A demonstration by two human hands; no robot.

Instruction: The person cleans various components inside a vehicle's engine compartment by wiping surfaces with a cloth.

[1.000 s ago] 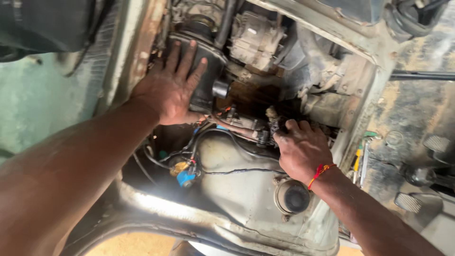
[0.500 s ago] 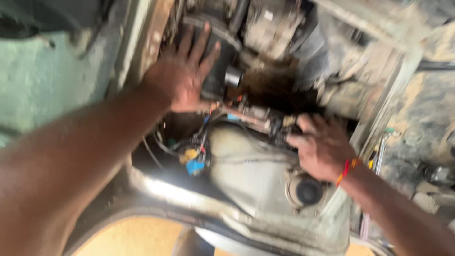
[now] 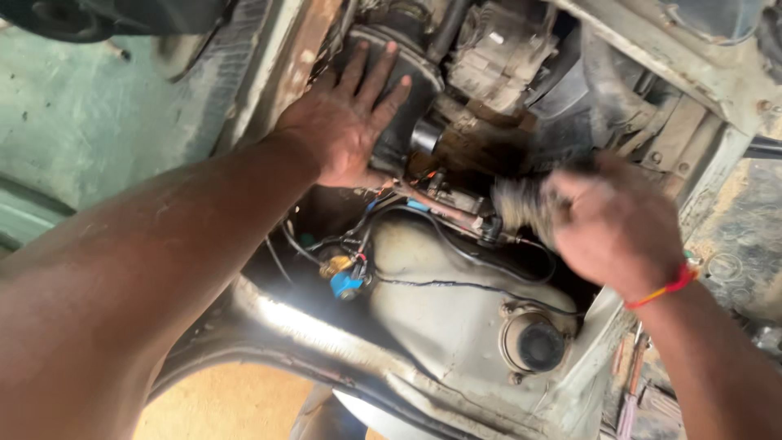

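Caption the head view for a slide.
Left hand flat on a round black engine part; blurred right hand above the wiring.

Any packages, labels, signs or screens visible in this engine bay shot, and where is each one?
No packages, signs or screens show.
Small white sticker-like patch: on the grey ribbed unit at top centre, right of the left hand; rectangular, too small to tell if printed.
The right hand is blurred; nothing label-like shows near it.
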